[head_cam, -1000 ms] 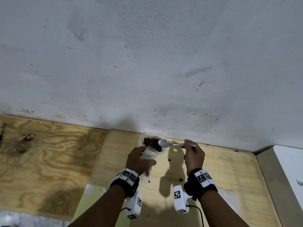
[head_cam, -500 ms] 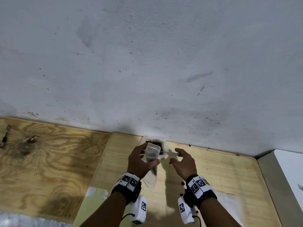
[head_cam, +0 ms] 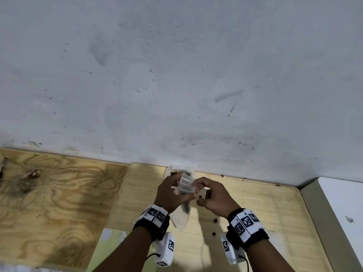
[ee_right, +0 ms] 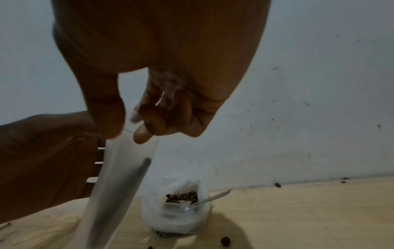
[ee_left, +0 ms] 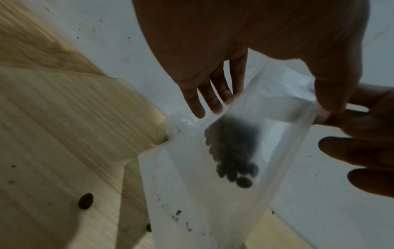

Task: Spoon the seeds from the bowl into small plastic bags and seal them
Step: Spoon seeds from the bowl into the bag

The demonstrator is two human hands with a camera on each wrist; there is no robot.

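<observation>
My left hand (head_cam: 183, 186) holds a small clear plastic bag (head_cam: 184, 195) upright above the light wooden board, thumb in front and fingers (ee_left: 213, 97) behind it. A clump of dark seeds (ee_left: 232, 151) sits inside the bag (ee_left: 213, 176). My right hand (head_cam: 197, 193) pinches the bag's top edge (ee_right: 125, 134) between thumb and forefinger. Behind the bag, against the wall, stands the white bowl (ee_right: 177, 217) with brown seeds (ee_right: 183, 197) in it. The spoon (ee_right: 213, 197) rests in the bowl with its handle pointing right.
Loose seeds (head_cam: 215, 220) lie scattered on the light board (head_cam: 255, 203) near my right wrist. Darker plywood (head_cam: 59, 193) lies to the left, a white surface (head_cam: 343, 203) to the right, and a grey wall (head_cam: 176, 75) close behind the bowl.
My right hand has let go of the spoon, now left in the bowl, and has moved left to pinch the bag's top. My left hand has raised the bag slightly.
</observation>
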